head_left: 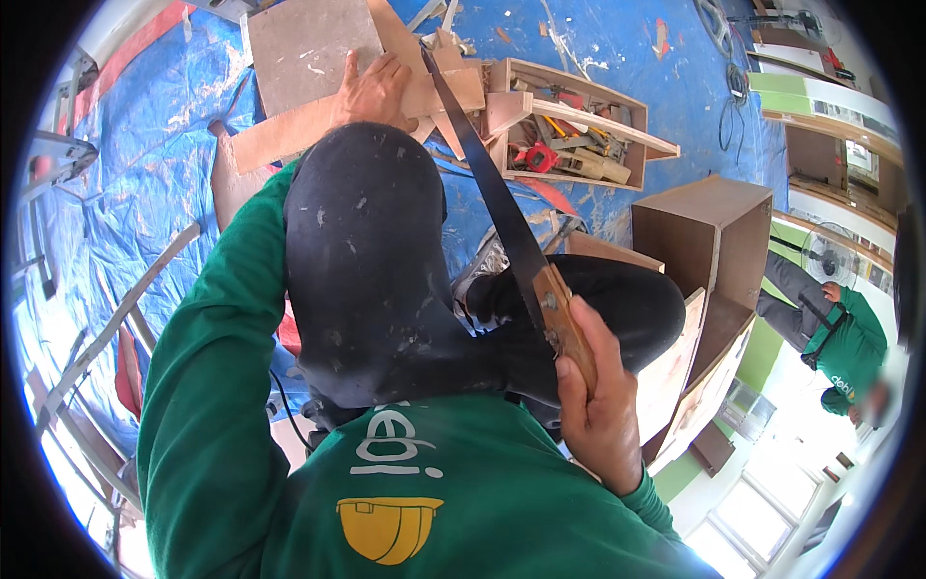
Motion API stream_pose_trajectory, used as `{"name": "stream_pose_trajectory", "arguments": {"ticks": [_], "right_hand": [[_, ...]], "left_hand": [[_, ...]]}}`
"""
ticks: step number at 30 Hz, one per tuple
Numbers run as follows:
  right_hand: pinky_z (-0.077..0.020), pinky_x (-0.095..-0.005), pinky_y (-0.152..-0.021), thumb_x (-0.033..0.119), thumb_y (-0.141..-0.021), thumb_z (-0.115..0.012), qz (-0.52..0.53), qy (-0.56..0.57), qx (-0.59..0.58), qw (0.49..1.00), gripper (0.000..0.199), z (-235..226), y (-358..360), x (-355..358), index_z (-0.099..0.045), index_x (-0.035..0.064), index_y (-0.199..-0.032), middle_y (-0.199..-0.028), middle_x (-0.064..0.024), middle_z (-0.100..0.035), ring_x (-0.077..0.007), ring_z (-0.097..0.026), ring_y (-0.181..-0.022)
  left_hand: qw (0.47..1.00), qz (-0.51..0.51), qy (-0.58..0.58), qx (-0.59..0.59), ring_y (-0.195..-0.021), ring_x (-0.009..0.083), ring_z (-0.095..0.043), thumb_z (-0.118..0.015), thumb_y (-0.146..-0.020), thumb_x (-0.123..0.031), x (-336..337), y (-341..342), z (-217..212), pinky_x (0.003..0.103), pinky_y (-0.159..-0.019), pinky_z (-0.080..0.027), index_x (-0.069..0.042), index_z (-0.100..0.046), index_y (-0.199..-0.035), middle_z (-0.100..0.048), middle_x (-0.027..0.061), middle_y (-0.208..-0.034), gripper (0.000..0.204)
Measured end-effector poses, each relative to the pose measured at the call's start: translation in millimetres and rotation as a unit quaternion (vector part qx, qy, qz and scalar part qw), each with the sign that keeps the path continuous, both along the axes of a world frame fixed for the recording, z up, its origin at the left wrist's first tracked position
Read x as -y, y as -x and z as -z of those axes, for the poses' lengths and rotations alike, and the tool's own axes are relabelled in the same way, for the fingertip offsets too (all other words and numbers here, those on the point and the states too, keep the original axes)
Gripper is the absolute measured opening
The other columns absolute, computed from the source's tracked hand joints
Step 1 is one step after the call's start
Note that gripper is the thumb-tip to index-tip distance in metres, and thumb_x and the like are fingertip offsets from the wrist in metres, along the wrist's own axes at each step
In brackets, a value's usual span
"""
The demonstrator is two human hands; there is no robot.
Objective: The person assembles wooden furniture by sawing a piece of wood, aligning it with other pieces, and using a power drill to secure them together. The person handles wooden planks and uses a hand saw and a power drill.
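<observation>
My right hand (pixel 600 396) is wrapped round the wooden handle of a handsaw (pixel 487 188). Its long dark blade slants up and left, over my bent leg, and the tip reaches the edge of a narrow wooden strip (pixel 449 92). My left hand (pixel 374 89) presses down on the wood beyond my left knee, its fingers spread across a flat brownish board (pixel 313 48). A thin plank (pixel 275 140) sticks out to the left from under that hand. Whether the blade's teeth touch the strip is hard to tell.
An open wooden toolbox (pixel 579 125) holds a red tape measure (pixel 536 158) and several tools. Brown wooden cabinets (pixel 714 217) stand at the right. A blue tarp (pixel 675 96) covers the floor. Another person (pixel 839 338) in green is at the far right, near a fan (pixel 828 256).
</observation>
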State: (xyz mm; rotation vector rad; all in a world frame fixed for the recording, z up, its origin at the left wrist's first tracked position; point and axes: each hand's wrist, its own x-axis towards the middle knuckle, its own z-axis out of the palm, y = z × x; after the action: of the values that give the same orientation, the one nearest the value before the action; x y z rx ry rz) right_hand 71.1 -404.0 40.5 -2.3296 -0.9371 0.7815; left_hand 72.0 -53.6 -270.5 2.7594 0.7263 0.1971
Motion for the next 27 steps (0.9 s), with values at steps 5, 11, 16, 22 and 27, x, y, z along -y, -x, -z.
{"name": "stream_pose_trajectory", "arguments": {"ticks": [5,11,16,22,27], "right_hand": [[-0.057,-0.0543,-0.092,0.006,-0.108,-0.062,-0.034,-0.098,0.046,0.993,0.055,123.7,-52.5,-103.9,-0.046,0.005,-0.16,-0.136,-0.0348,-0.067,-0.0529,-0.069,-0.115],[-0.0567,-0.055,-0.085,0.006,-0.107,-0.063,-0.027,-0.184,0.071,0.98,0.055,148.8,-65.8,-101.7,-0.047,0.0079,-0.16,-0.119,-0.0332,-0.073,-0.0539,-0.072,-0.103],[-0.056,-0.055,-0.085,0.007,-0.107,-0.063,-0.022,-0.227,0.062,0.972,0.055,154.4,-62.0,-92.2,-0.047,0.008,-0.16,-0.117,-0.0339,-0.073,-0.055,-0.071,-0.102],[-0.0535,-0.0602,-0.081,0.009,-0.107,-0.063,-0.01,-0.191,0.018,0.981,0.053,137.2,-55.1,-94.7,-0.048,0.0033,-0.157,-0.103,-0.034,-0.073,-0.0567,-0.069,-0.094],[-0.0515,-0.0623,-0.079,0.008,-0.106,-0.063,-0.03,-0.216,0.042,0.975,0.05,134.1,-56.3,-104.4,-0.048,0.0016,-0.154,-0.101,-0.0335,-0.073,-0.0545,-0.07,-0.092]], "left_hand": [[1.0,0.008,0.014,0.011,-0.155,0.0222,-0.048,-0.088,-0.071,-0.031,-4.3,-8.4,5.7,0.067,-0.133,-0.023,-0.009,-0.066,-0.139,-0.064,0.0074,-0.153,0.075],[1.0,0.009,0.014,0.018,-0.154,0.0241,-0.049,-0.091,-0.068,-0.033,-11.7,-11.7,6.8,0.071,-0.131,-0.022,-0.011,-0.066,-0.138,-0.066,0.0089,-0.151,0.078],[0.997,0.024,0.008,-0.068,-0.156,0.0272,-0.047,-0.09,-0.07,-0.04,-10.0,-17.5,-13.3,0.075,-0.13,-0.019,-0.01,-0.063,-0.144,-0.062,0.012,-0.154,0.085],[0.999,0.031,-0.022,-0.036,-0.157,0.0298,-0.044,-0.086,-0.076,-0.047,-12.1,-15.5,-4.1,0.07,-0.133,-0.017,0.002,-0.065,-0.136,-0.064,0.0158,-0.148,0.08],[0.996,0.032,-0.022,-0.078,-0.161,0.0317,-0.039,-0.086,-0.074,-0.05,-14.0,-20.6,-23.6,0.064,-0.136,-0.015,0.002,-0.062,-0.145,-0.057,0.0168,-0.159,0.091]]}}
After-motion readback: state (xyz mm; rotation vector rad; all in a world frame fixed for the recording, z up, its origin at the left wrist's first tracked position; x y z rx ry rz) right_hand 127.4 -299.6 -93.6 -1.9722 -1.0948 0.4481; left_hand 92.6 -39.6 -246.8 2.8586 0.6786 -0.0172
